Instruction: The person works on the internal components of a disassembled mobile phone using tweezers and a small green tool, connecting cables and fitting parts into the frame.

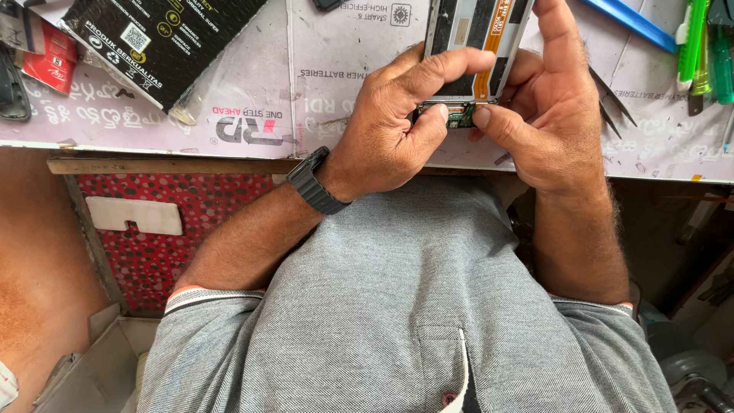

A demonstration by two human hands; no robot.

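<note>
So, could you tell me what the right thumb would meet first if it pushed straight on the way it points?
The right hand points its thumb at the left hand, so it would likely meet the left thumb tip first, just over the small green circuit board at the opened phone's lower edge.

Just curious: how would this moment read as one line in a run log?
left hand: grips opened phone lower end | right hand: thumb on small green board | tweezers: on bench, right

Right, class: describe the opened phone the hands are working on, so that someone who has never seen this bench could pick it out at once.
Start at the pale printed mat covering the bench top. At its near edge, top centre, the left hand and right hand meet around an opened phone with its back off. Unlike the black packet at left or the green tools at right, it shows an orange ribbon cable and a small green board.
</note>
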